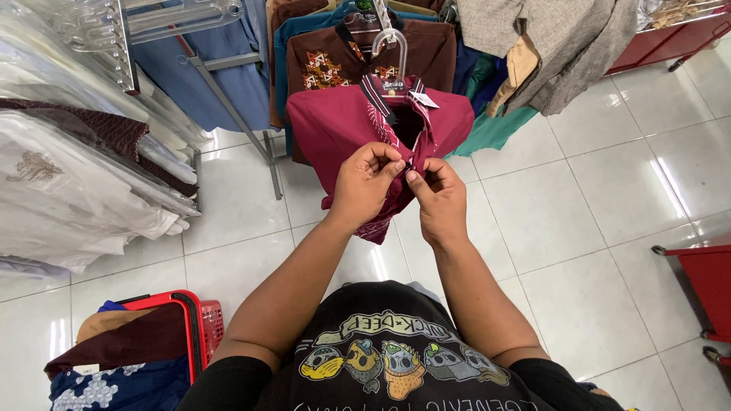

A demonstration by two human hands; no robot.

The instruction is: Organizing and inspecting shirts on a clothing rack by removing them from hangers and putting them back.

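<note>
Shirt [335, 125] pinched between both hands.

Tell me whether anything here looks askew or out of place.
Nothing is damaged or spilled. The maroon shirt hangs on its clear hanger with the placket open, where the left hand and right hand pinch it.

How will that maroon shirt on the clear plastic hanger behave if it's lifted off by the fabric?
The maroon shirt is probably floppy: its hem sags below both hands. It is likely light, since a thin clear plastic hanger carries it. Left hand and right hand pinch its placket easily.
</note>
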